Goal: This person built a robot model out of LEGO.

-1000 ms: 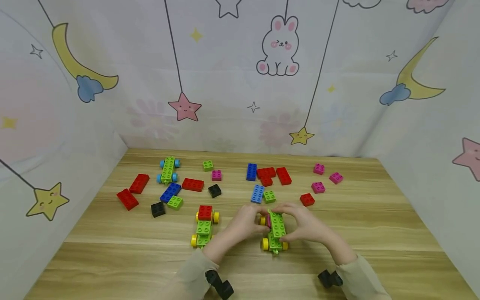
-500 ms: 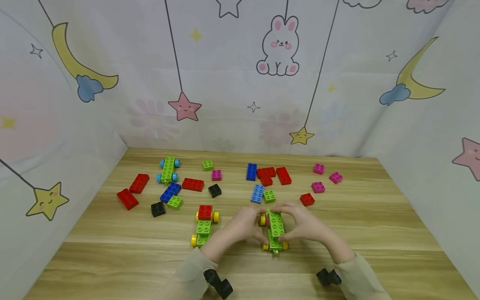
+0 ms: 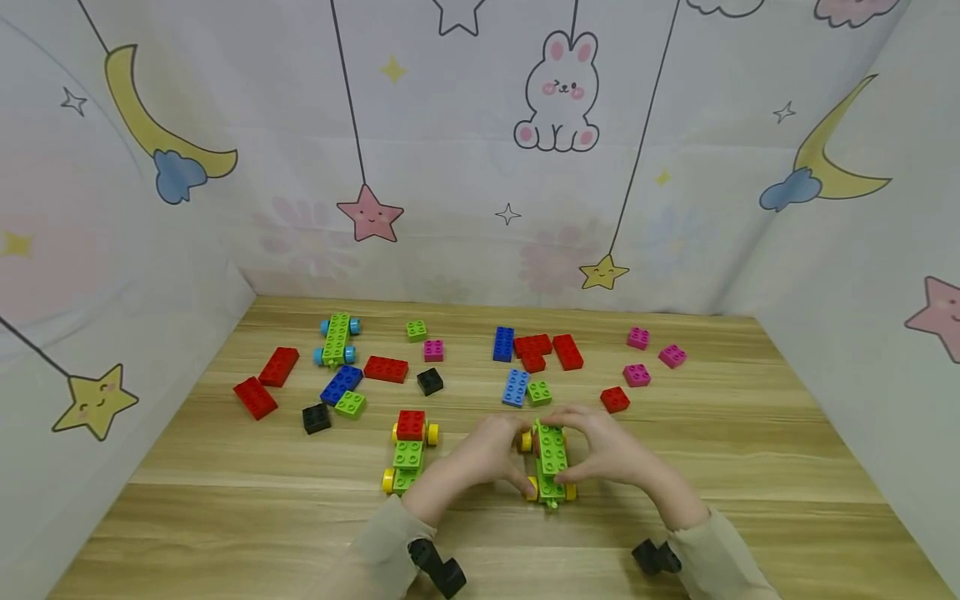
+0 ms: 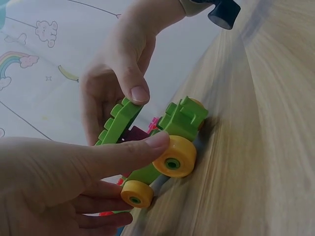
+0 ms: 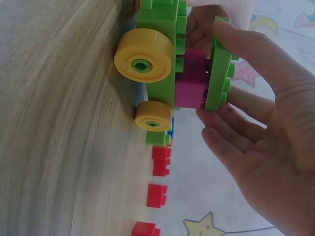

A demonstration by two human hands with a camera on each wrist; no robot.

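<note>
A small toy car (image 3: 552, 495) built of chunky plastic bricks stands on a wood-grain desk (image 3: 558, 558), in front of the person and a little right of centre in the head view. Its base is bright green, with a small green knob at the end nearest the person. It has yellow wheels (image 4: 186, 158) with green hubs. Magenta bricks (image 5: 191, 86) rise from the base, and above them lies a long green top brick (image 3: 552, 452), studded along its upper face; a narrow gap shows between it and the magenta in the right wrist view.

Both hands curve in from either side, arms angled toward each other, wrists above the desk. The left hand (image 3: 493, 447) is partly closed around the car's left side, its thumb on the near wheel and its fingers by the far one. The right hand (image 3: 606, 447) arches over the other side, thumb and fingers bent in a wide C, gripping the top brick by its near and far ends.

To the left stands a second car (image 3: 407, 454) with a red block on top. Just beyond the hands lie a light-blue brick (image 3: 515, 388) and a small green brick (image 3: 538, 393).
</note>
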